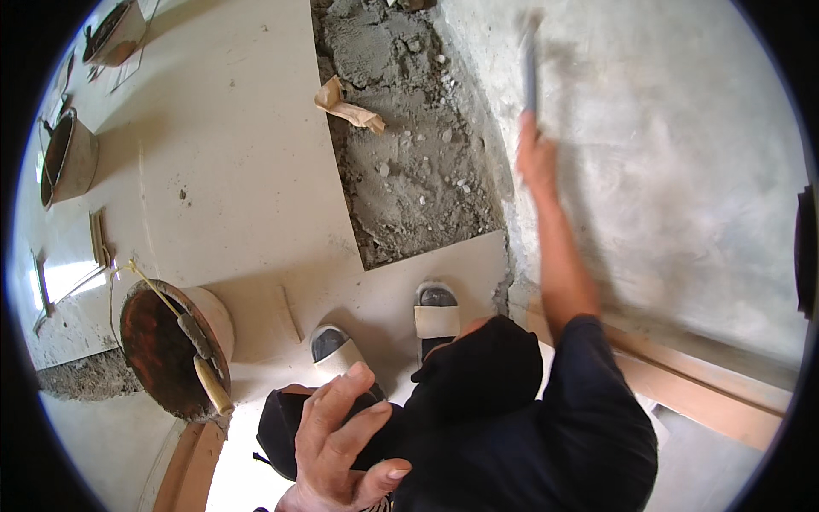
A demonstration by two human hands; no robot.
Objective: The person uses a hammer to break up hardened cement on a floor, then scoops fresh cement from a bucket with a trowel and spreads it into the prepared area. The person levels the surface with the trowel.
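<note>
My right hand (537, 160) reaches out along the grey plastered wall (665, 145), its fingers wrapped round a slim grey-handled tool (531, 78). The tool's far end is tan and smeared by motion, so its exact kind is unclear. Low in front of my body, my left hand (337, 448) is raised with its fingers apart and nothing in it. Nearest on that side stands a bucket (220, 320) with a dark, reddish-brown inside. A trowel with a wooden handle (212, 386) lies across the bucket's rim.
Beyond my sandalled feet, a strip of rough grey mortar (409, 171) runs beside the wall, with crumpled brown paper (348, 109) at its edge. Large pale tiles (230, 154) cover the floor leftward. Two more buckets (81, 162) (128, 38) stand at the far left.
</note>
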